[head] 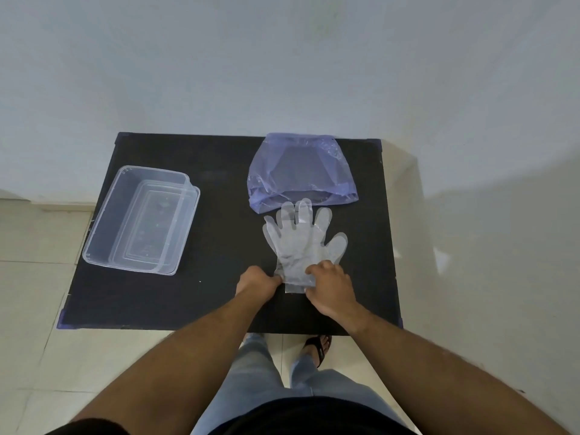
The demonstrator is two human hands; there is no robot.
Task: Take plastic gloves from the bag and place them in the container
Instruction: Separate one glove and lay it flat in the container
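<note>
Clear plastic gloves [303, 240] lie flat on the black table [219, 233], fingers pointing away from me toward the bag. My left hand [257, 282] pinches the left side of the cuff. My right hand [331, 288] grips the right side of the cuff. A translucent purple bag [299, 174] lies at the back right of the table, its mouth facing the glove fingertips. The clear rectangular container [141, 219] stands open at the left, with nothing visible inside.
The table stands against a pale wall, with tiled floor [34, 277] to its left and front. My legs and a sandalled foot [320, 346] are below the front edge.
</note>
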